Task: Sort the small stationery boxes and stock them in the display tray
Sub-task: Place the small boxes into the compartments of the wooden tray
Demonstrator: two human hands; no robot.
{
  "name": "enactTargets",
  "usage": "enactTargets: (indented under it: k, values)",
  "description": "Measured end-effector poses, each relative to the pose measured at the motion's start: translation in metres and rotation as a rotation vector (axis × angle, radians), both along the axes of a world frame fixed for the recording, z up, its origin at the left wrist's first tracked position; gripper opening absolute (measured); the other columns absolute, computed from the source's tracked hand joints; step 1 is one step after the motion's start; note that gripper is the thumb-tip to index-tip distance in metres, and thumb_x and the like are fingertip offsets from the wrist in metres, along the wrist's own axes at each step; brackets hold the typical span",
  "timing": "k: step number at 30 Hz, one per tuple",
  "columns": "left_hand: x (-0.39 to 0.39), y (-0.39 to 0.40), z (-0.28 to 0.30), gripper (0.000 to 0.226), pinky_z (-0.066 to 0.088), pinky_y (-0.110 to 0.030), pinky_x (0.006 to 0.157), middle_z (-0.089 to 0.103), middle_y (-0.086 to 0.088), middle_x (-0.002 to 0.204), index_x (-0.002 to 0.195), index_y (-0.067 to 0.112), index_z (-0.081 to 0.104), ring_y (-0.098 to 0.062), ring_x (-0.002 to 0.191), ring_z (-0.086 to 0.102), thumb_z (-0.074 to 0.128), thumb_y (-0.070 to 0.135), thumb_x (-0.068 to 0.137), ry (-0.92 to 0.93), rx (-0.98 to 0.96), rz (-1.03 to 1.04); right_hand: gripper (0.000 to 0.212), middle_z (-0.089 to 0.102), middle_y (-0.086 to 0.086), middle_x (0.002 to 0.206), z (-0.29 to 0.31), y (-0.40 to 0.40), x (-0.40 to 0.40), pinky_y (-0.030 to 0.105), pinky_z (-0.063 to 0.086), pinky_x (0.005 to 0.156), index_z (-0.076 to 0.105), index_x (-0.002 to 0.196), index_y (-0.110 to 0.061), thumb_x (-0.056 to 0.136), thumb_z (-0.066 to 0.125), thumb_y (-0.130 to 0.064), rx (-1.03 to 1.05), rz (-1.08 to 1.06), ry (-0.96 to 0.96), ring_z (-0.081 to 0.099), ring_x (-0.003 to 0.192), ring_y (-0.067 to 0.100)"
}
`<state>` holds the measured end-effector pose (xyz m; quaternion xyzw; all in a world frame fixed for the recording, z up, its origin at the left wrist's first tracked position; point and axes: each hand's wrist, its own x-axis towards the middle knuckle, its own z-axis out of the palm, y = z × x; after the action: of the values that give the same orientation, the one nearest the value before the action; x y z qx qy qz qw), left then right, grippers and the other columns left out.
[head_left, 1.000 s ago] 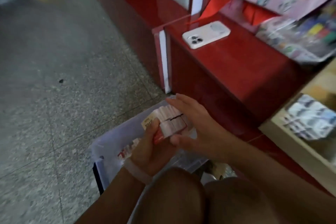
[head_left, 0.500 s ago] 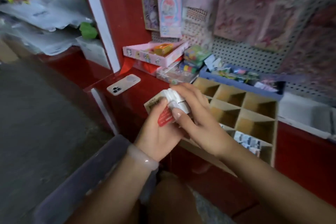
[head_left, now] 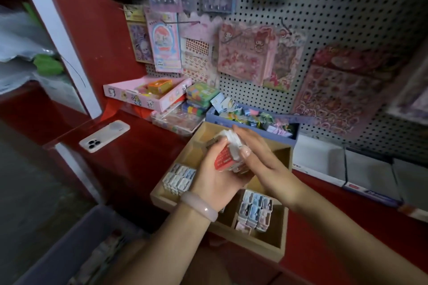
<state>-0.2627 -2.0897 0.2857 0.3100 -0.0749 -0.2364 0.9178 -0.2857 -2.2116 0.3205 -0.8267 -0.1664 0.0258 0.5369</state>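
Above the wooden tray [head_left: 273, 247] on the red table [head_left: 139, 155], your left hand [head_left: 215, 176] and right hand [head_left: 266, 162] both grip a bundle of small boxes [head_left: 228, 154].

White phone [head_left: 104, 136] face-down on red counter [head_left: 139, 146], sticker packs [head_left: 245, 53] on pegboard [head_left: 347, 18] behind.

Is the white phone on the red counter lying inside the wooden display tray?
No, the phone lies camera side up on the red counter, apart from the display tray and to its left.
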Motion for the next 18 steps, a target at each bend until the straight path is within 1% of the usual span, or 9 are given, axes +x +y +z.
enactTargets:
  k: [3,6,7,8,10,11,14,16,18]
  values:
    - [0.005,-0.007,0.006,0.062,0.036,-0.041,0.102,0.058,-0.016,0.119,0.120,0.010,0.058,-0.029,0.114,0.053,0.070,0.044,0.070,0.052,-0.027,-0.002,0.048,0.017,-0.022,0.152,0.011,-0.004,0.001,0.023,0.013,0.111,0.030,0.125,-0.061,0.078,0.036,-0.061,0.012,-0.057,0.001,0.006,0.137,-0.010]
    - [0.015,-0.008,0.006,0.073,0.019,-0.044,0.114,0.049,-0.021,0.126,0.128,0.007,0.049,-0.034,0.125,0.041,0.074,0.044,0.070,0.025,-0.061,-0.005,0.043,0.030,-0.018,0.144,0.012,0.001,0.007,0.003,0.020,0.098,0.040,0.123,-0.050,0.081,0.037,-0.063,-0.023,-0.175,-0.095,0.021,0.131,-0.009]
    - [0.019,-0.005,0.005,0.073,0.019,-0.044,0.114,0.052,-0.021,0.121,0.125,0.006,0.051,-0.034,0.121,0.045,0.077,0.043,0.068,0.019,-0.074,0.005,0.043,0.039,-0.014,0.136,0.009,0.005,0.009,0.003,0.027,0.094,0.047,0.120,-0.043,0.085,0.040,-0.066,-0.075,-0.244,-0.170,0.031,0.126,-0.004]
    - [0.024,-0.002,0.002,0.070,0.026,-0.042,0.111,0.057,-0.021,0.113,0.119,0.003,0.056,-0.033,0.113,0.051,0.079,0.042,0.065,0.027,-0.075,0.025,0.046,0.047,-0.010,0.124,0.005,0.011,0.011,0.010,0.034,0.091,0.054,0.116,-0.034,0.085,0.042,-0.067,-0.146,-0.325,-0.265,0.042,0.117,0.002]
    - [0.031,0.006,0.002,0.055,0.047,-0.037,0.095,0.064,-0.019,0.095,0.098,-0.001,0.067,-0.030,0.091,0.064,0.074,0.043,0.067,0.067,-0.059,0.091,0.050,0.053,-0.006,0.099,-0.002,0.026,0.015,0.022,0.039,0.079,0.061,0.101,-0.022,0.077,0.046,-0.063,-0.258,-0.472,-0.407,0.051,0.096,0.012]
    - [0.035,0.010,0.002,0.049,0.053,-0.033,0.084,0.066,-0.018,0.087,0.086,-0.001,0.071,-0.027,0.082,0.067,0.066,0.044,0.071,0.090,-0.049,0.120,0.048,0.053,-0.006,0.092,-0.005,0.036,0.017,0.025,0.040,0.074,0.062,0.096,-0.019,0.075,0.051,-0.060,-0.278,-0.516,-0.432,0.052,0.089,0.015]
    - [0.047,0.025,-0.001,0.043,0.053,-0.027,0.073,0.067,-0.010,0.073,0.065,0.007,0.074,-0.019,0.068,0.067,0.052,0.042,0.077,0.137,-0.022,0.194,0.036,0.056,-0.002,0.088,-0.006,0.066,0.030,0.027,0.041,0.068,0.060,0.094,-0.015,0.075,0.073,-0.042,-0.252,-0.524,-0.404,0.055,0.082,0.019]
    - [0.057,0.038,-0.007,0.049,0.055,-0.022,0.065,0.068,-0.006,0.068,0.059,0.009,0.074,-0.015,0.063,0.068,0.046,0.037,0.088,0.148,-0.020,0.208,0.032,0.058,0.001,0.088,-0.004,0.083,0.041,0.025,0.039,0.067,0.057,0.092,-0.015,0.075,0.075,-0.035,-0.241,-0.520,-0.347,0.055,0.081,0.019]
    - [0.066,0.051,-0.008,0.053,0.056,-0.026,0.067,0.069,-0.008,0.071,0.062,0.008,0.075,-0.016,0.065,0.070,0.044,0.036,0.093,0.172,-0.026,0.221,0.028,0.061,0.002,0.087,-0.002,0.097,0.055,0.027,0.041,0.068,0.054,0.091,-0.016,0.079,0.073,-0.033,-0.215,-0.484,-0.235,0.056,0.081,0.018]
